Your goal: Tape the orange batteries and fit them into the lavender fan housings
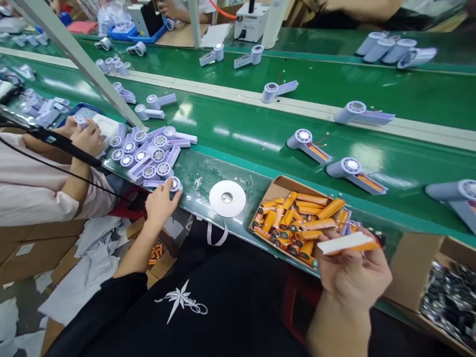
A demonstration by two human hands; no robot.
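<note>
My left hand [160,204] is closed with fingertips on the round end of a lavender plastic fan housing [152,183] at the front of a pile. That pile [158,154] of similar housings, each a round vented head with a straight handle, lies on the bench. In my right hand [355,272] is an orange-wrapped cylindrical battery [366,246] with a white strip [344,243] along it, pinched between thumb and fingers. Just left of that hand stands a shallow cardboard box [260,210] of loose orange batteries [293,218]. A white tape roll [219,204] lies flat between my hands.
Across the green conveyor belt [238,119] sit several spaced lavender housings, some with orange batteries and wires inside. A carton [412,263] of dark and shiny parts stands at right. A co-worker's hands [87,136] hold a part at left. A slanting metal post [82,59] rises there.
</note>
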